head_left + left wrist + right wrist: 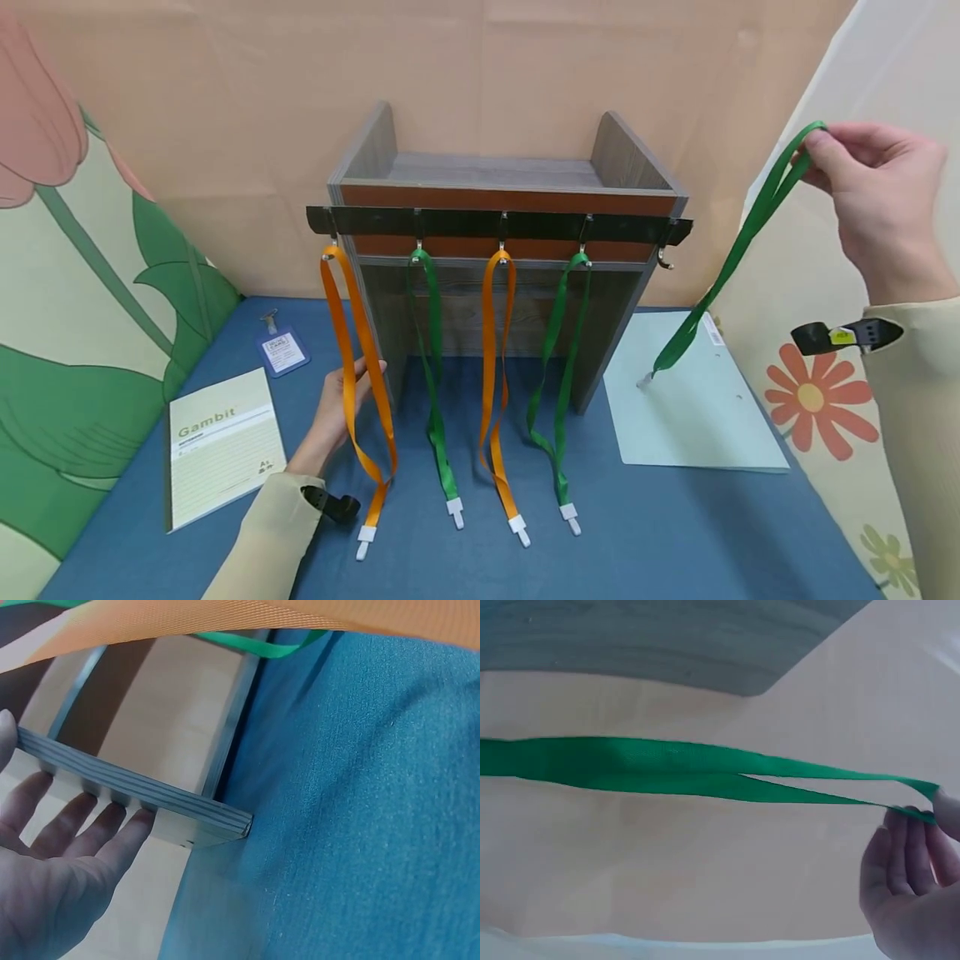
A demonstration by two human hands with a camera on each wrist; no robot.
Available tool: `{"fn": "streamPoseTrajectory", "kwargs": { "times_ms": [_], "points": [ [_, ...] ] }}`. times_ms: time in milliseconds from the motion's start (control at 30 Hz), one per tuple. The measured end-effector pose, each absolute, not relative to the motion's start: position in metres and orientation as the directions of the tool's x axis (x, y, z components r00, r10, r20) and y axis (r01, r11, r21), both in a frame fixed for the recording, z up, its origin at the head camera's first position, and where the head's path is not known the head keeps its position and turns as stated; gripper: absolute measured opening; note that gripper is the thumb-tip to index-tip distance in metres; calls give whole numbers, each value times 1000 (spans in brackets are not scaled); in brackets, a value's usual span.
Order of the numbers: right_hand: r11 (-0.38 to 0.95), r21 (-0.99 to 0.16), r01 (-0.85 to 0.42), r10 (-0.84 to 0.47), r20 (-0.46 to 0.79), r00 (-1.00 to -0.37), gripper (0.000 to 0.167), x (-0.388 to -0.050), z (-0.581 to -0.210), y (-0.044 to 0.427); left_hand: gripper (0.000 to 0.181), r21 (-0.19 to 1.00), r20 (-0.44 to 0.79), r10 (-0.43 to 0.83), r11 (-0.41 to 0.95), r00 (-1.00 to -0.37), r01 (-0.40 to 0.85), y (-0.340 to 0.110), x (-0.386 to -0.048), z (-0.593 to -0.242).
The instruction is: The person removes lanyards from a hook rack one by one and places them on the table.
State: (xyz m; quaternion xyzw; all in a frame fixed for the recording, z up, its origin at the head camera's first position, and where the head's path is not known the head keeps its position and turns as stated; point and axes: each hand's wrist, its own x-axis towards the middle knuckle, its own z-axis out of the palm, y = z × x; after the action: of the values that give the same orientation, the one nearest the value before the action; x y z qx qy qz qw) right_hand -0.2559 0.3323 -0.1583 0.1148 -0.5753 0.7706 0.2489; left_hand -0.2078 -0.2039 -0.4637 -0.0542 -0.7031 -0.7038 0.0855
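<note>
High at the right, my right hand [885, 183] pinches the loop end of a green lanyard [738, 242], which slants down to the left with its clip end [647, 379] over a pale sheet. My left hand [67, 862] holds the edge of the grey wooden shelf's side panel [135, 780], fingers on the outer face and thumb at the front edge. On the shelf's black hook rail [465, 222] hang two orange lanyards [360, 342] and two green lanyards [435, 375], alternating, with white clips at the bottom. The rightmost hook [663, 258] holds nothing.
On the blue tabletop [637, 533], a Gambit notepad [225, 450] and a blue card holder [284, 350] lie to the left. A pale folder-like sheet [697, 417] lies on the right. Patterned walls stand close at both sides.
</note>
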Motion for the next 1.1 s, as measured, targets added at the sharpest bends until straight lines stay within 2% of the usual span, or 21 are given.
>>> {"fn": "streamPoseTrajectory", "kwargs": {
  "times_ms": [167,267,433,700,933,1100],
  "points": [
    [-276,-820,-502,353,399,-846,29,-272,-158,338,42,984,180,-39,16,-983,179,-203,-208,-464],
    [-314,-809,-498,387,369,-845,27,-277,-160,343,36,987,163,-32,12,-986,163,-203,-207,-464],
    [-292,-820,-492,402,362,-841,28,-276,-170,348,35,988,154,-29,3,-988,154,-203,-206,-464],
    [-212,-877,-430,363,338,-868,35,-275,-192,346,38,977,211,-40,-28,-977,212,-205,-207,-464],
    [-228,-903,-363,336,277,-900,27,-278,-214,345,37,983,185,-35,0,-982,185,-207,-208,-464],
    [-231,-917,-324,303,248,-920,30,-280,-233,346,37,979,202,-40,-14,-979,202,-207,-208,-464]
  ]
}}
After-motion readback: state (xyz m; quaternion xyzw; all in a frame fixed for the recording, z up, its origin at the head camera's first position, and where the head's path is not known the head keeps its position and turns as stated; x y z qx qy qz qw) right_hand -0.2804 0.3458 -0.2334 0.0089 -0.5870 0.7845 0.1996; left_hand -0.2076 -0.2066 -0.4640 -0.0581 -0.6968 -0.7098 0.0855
